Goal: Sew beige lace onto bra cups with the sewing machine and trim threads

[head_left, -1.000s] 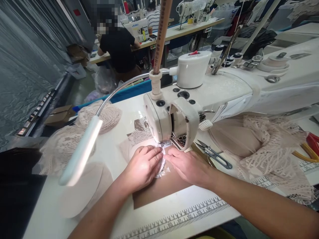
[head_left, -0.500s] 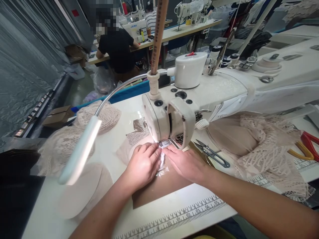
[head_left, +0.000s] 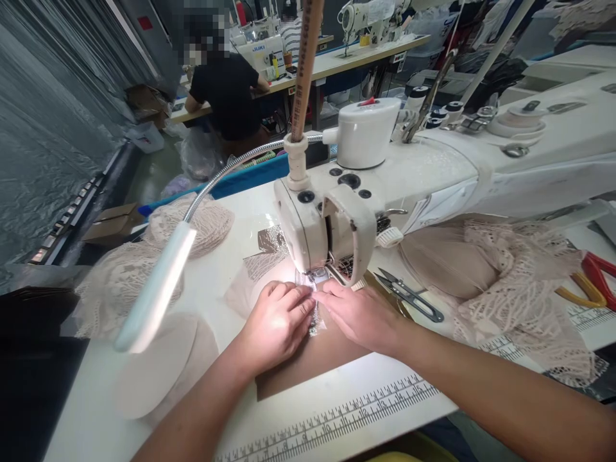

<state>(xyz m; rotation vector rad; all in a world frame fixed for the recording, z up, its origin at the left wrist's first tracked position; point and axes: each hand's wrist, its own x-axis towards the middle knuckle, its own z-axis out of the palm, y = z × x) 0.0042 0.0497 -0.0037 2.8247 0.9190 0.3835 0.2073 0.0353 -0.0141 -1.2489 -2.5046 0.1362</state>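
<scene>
My main worry from here is the fingertips: I have the left hand (head_left: 279,321) and the right hand (head_left: 359,316) close together, just short of the presser foot (head_left: 317,276) of the sewing machine (head_left: 308,221). If either hand rides forward with the feed, I judge a finger could slip under the foot or meet the needle, which I cannot make out from this view.

The fingers on both hands are drawn close together and lowered at the work; I cannot tell whether the tips pinch cloth or merely press it. The sheer beige fabric (head_left: 237,294) lies left of the foot and runs up to the left hand; what sits under the fingers is hidden. Uneven pressure between the hands could skew the layers or pucker them, and a fold tucked beneath the left palm might get caught without my seeing it.

Between the hands a pale, glossy patch (head_left: 316,327) shows on the brown sheet (head_left: 308,377); a lifted edge there, if it has one, could snag the cloth. The thread snips (head_left: 409,296) lie just beyond the right hand, points toward the machine, so a careless sideways sweep could knock them.
</scene>
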